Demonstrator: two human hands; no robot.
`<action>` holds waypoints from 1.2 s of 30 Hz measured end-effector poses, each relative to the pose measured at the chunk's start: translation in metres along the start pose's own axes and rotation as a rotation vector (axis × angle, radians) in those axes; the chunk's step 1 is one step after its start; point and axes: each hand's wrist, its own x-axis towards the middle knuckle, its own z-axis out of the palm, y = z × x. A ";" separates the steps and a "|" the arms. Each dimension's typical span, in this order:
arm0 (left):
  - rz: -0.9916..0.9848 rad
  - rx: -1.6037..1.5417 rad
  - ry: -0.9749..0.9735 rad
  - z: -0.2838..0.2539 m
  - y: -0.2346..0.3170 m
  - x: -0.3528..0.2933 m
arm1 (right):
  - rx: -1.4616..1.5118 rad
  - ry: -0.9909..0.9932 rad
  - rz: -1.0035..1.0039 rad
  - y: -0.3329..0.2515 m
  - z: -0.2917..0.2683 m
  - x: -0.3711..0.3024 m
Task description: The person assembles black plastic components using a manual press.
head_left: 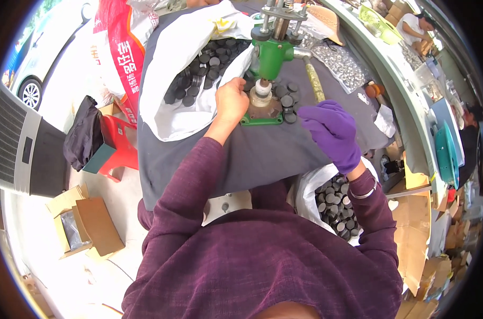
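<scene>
A green hand press [273, 57] stands on the dark cloth-covered table [236, 151], with a pale round die [261, 93] above its base. My bare left hand [232, 105] is closed just left of the die; whatever its fingertips pinch is hidden. In a purple glove, my right hand [332, 132] is closed around the lower end of the press's worn yellowish lever [314, 81]. Dark round discs [288, 101] lie beside the press base on the right. Left of the press, a white sack [164, 119] lies open with many black discs [189, 85] inside.
Below my right forearm, another white sack [308, 191] holds grey and black discs [334, 204]. A clear bag of shiny small parts [343, 66] lies at the table's far right. A red stool [119, 143] and an open carton [95, 226] stand on the left. Another person [414, 29] sits far right.
</scene>
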 end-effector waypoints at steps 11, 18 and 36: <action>-0.072 0.410 -0.289 0.013 -0.004 0.057 | 0.387 0.002 0.678 -0.015 -0.056 0.079; -0.028 0.461 -0.477 0.021 0.002 0.078 | 0.393 0.013 0.631 -0.007 -0.067 0.103; -0.588 -0.737 -0.936 0.060 0.002 0.099 | -0.204 -0.017 -0.542 0.029 -0.081 0.099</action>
